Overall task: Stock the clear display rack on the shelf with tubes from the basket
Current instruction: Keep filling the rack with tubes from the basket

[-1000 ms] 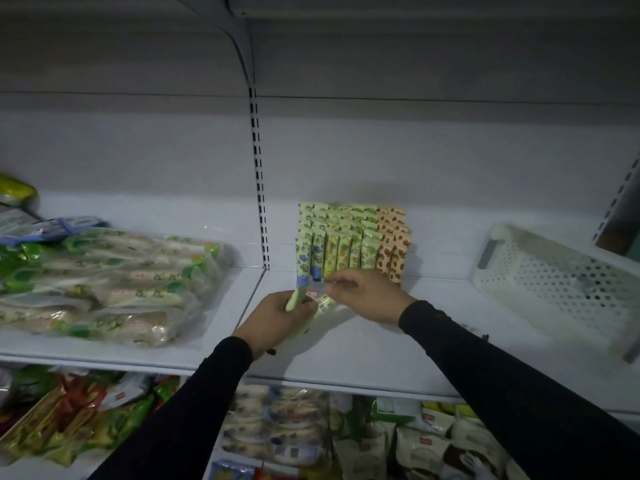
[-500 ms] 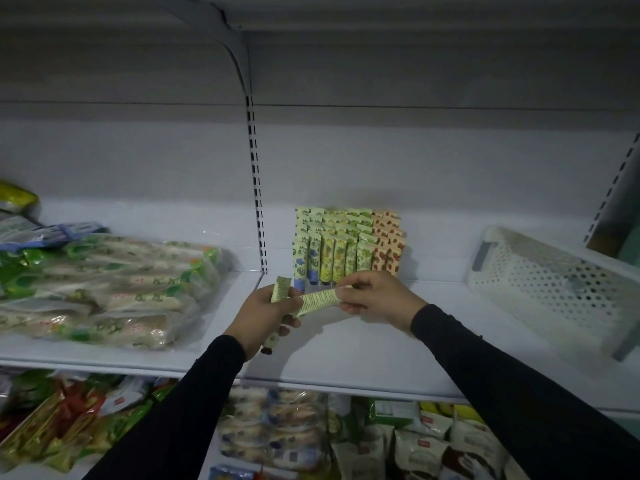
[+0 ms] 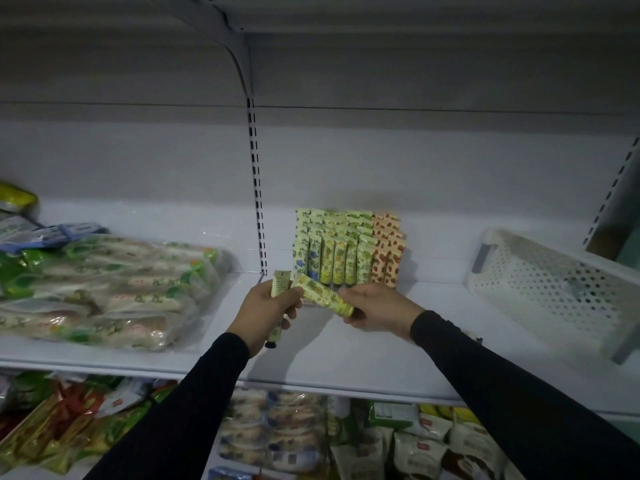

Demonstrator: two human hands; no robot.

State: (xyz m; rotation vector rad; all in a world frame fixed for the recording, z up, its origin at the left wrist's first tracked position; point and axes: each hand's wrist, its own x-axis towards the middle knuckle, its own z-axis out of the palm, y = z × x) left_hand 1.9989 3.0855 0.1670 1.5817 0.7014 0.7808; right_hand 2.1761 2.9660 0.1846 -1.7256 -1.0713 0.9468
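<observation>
While gripped lengthwise in right hand (image 3: 377, 306), yellow tube (image 3: 323, 294) sat just near of rack (image 3: 346, 251), its far end touching left hand (image 3: 266, 308). Left fingers curled round second tube (image 3: 280, 284). Looked light, slick, squashy; best pinched mid-body, not crimp. Basket (image 3: 540, 289) far right.

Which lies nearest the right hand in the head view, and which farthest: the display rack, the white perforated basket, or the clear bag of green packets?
1. Display rack: just behind the right hand, at the shelf's back.
2. White perforated basket: off to the right on the same shelf.
3. Clear bag of green packets: far left, beyond the left hand.
</observation>
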